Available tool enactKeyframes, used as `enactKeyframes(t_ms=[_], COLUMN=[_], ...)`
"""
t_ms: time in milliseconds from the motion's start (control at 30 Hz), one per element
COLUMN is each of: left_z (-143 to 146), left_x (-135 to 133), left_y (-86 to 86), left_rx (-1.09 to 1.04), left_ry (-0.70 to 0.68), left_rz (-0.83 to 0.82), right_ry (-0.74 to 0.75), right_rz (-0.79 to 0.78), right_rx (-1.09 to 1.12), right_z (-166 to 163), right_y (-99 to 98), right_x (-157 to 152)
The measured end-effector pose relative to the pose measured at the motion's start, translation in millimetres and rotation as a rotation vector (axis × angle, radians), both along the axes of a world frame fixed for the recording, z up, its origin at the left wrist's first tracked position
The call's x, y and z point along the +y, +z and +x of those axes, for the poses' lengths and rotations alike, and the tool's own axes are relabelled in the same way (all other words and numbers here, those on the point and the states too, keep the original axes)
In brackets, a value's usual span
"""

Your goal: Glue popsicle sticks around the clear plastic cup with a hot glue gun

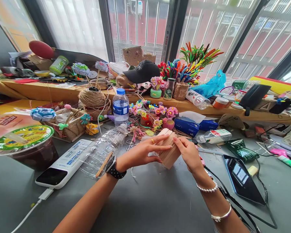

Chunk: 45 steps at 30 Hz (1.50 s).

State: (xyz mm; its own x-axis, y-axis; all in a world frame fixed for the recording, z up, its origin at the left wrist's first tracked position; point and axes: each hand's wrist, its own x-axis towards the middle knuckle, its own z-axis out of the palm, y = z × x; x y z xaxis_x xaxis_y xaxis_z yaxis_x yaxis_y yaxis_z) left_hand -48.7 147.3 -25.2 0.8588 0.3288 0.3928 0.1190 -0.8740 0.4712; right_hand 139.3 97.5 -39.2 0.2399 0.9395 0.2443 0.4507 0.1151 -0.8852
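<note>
Between my hands, above the grey table, is a tilted block-like piece of pale wooden craft sticks [171,152]. The sticks lie side by side with stepped, uneven ends at the top. My right hand [188,153] grips its right side, thumb on the upper edge, the other fingers partly hidden behind. My left hand [145,150] holds it from the left, its fingers spread along the near left side. One loose craft stick [104,164] lies by my left wrist, against a crumpled clear plastic bottle [103,145].
At left stand a lidded drink cup [36,145] and a white power bank [65,165] with a cable. Behind are a water bottle [121,106], twine [93,98], pipe-cleaner flowers [169,111] and blue tissue packs [186,126]. A phone [242,178] and black cables lie right.
</note>
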Motion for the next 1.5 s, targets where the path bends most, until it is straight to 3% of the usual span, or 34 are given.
enactKeyframes(t_ms=[600, 1500], left_z=[0.9, 1.5], left_x=[-4.2, -0.7], left_y=[5.8, -2.8], left_rx=[0.009, -0.028], left_ry=[0.035, 0.043], left_rz=[0.012, 0.014], right_ry=[0.002, -0.019], right_rz=[0.009, -0.001], right_rx=[0.004, 0.010], right_z=[-0.7, -2.8], right_y=[-0.9, 1.9], right_x=[0.7, -1.0])
